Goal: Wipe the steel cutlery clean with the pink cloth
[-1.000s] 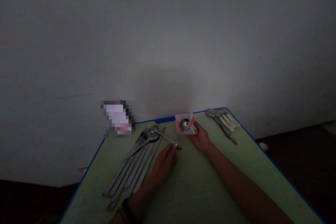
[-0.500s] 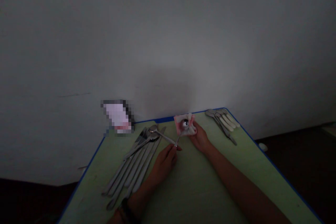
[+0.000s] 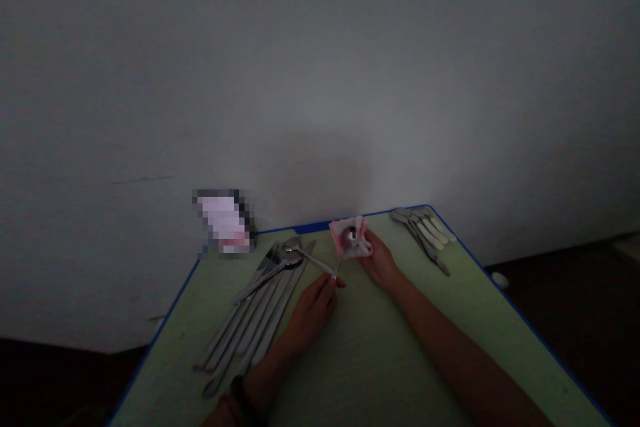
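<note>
My left hand [image 3: 314, 310] is closed around the handle ends of two metal spoons [image 3: 320, 265], pinching them near the middle of the green table [image 3: 380, 360]. One spoon's bowl [image 3: 349, 237] rests in a pink and white cloth [image 3: 357, 243]. My right hand [image 3: 381, 261] grips that cloth around the bowl, close to the table's far edge. The other spoon's bowl points left toward the cutlery pile.
A row of metal knives and spoons [image 3: 255, 307] lies on the table's left side. Several white-handled pieces of cutlery [image 3: 427, 230] lie at the far right corner. A blurred pink-white object [image 3: 223, 220] sits at the far left corner, and a wall rises behind.
Nothing has moved much; the cloth in my right hand has shifted slightly around the spoon bowl.
</note>
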Tool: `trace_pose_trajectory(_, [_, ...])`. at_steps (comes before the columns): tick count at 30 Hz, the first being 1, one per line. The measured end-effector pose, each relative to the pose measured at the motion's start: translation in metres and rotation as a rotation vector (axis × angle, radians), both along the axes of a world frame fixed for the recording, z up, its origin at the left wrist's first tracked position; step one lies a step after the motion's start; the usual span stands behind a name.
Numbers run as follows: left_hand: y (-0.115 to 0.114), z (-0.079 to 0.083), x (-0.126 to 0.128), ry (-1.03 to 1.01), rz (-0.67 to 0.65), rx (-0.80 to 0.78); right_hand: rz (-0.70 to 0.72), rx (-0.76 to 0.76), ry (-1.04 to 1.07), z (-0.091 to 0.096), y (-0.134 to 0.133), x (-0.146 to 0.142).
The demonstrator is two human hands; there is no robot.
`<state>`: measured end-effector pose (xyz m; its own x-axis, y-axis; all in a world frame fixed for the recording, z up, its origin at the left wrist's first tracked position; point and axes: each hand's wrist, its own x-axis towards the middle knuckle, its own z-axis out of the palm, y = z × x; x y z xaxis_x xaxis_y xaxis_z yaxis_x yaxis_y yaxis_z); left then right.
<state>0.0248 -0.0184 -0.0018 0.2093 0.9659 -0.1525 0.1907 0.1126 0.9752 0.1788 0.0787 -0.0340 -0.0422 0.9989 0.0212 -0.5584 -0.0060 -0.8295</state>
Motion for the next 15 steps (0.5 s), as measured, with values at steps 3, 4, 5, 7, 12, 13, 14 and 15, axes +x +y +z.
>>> trace_pose_trajectory(3, [-0.0006, -0.0001, 0.0007, -0.005, 0.002, -0.020, -0.002, -0.003, -0.006, 0.0001, -0.0003, 0.0001])
trace_pose_trajectory(4, [-0.0007, -0.0003, 0.0007, -0.003, -0.001, -0.021, 0.000, -0.005, -0.006, 0.0011, -0.0009, 0.0001])
trace_pose_trajectory(5, [-0.0008, -0.0005, 0.0007, 0.005, -0.005, -0.016, 0.003, -0.006, -0.004, 0.0025, -0.0016, 0.0000])
trace_pose_trajectory(7, [-0.0008, -0.0010, 0.0004, 0.025, -0.010, 0.009, 0.013, -0.010, 0.005, 0.0056, -0.0033, -0.0003])
trace_pose_trajectory(12, [-0.0004, -0.0027, -0.0005, 0.049, -0.014, 0.050, 0.017, -0.022, -0.005, 0.0082, -0.0048, -0.0020])
trace_pose_trajectory(13, [-0.0004, -0.0030, -0.0007, 0.044, -0.015, 0.048, 0.014, -0.018, -0.010, 0.0077, -0.0046, -0.0023])
trace_pose_trajectory(14, [-0.0003, -0.0034, -0.0008, 0.037, -0.016, 0.047, 0.013, -0.011, -0.017, 0.0072, -0.0044, -0.0024])
trace_pose_trajectory(15, [-0.0003, -0.0036, -0.0009, 0.033, -0.017, 0.045, 0.011, -0.002, -0.027, 0.0069, -0.0043, -0.0024])
